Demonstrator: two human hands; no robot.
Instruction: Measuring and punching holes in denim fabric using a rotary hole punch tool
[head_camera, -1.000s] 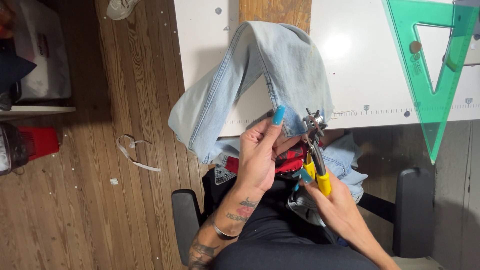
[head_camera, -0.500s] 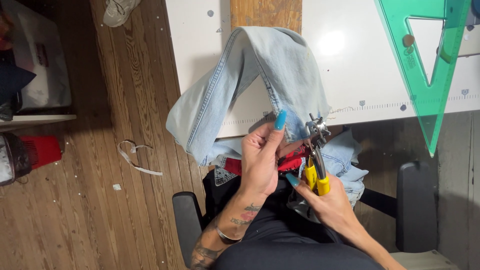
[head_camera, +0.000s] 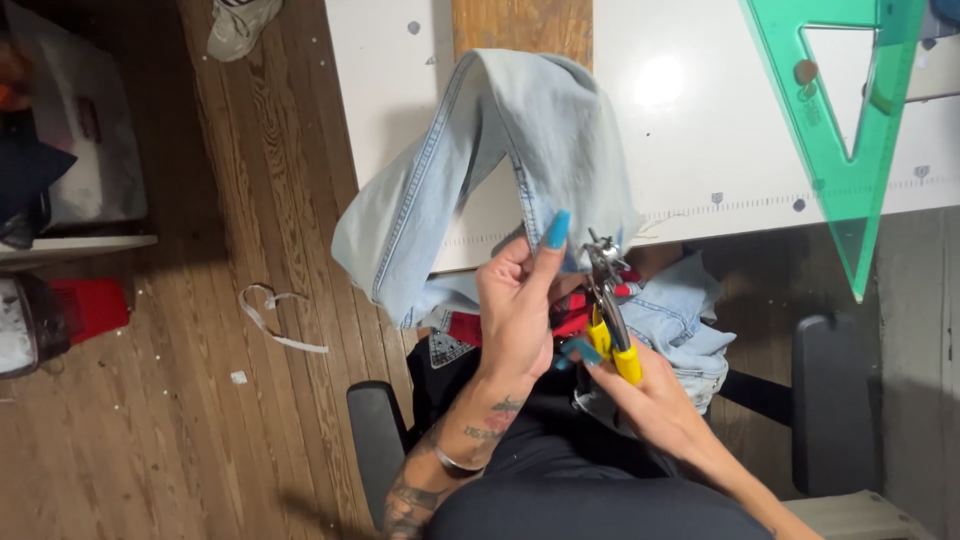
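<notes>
Pinching faded denim (head_camera: 540, 130), yellow-handled punch pliers (head_camera: 608, 310)

White table (head_camera: 700, 150) fills upper centre and right of frame; a bare wood strip (head_camera: 520, 25) runs down it at top centre. Lying on it: pale denim piece (head_camera: 540, 120), draped over the near edge, and a green transparent set square (head_camera: 850, 190) at upper right, its tip overhanging. Plank floor (head_camera: 200, 420) at left carries a white fabric scrap (head_camera: 275, 320), a shoe (head_camera: 238, 25) at top, and a red item (head_camera: 90, 305) at far left.
</notes>
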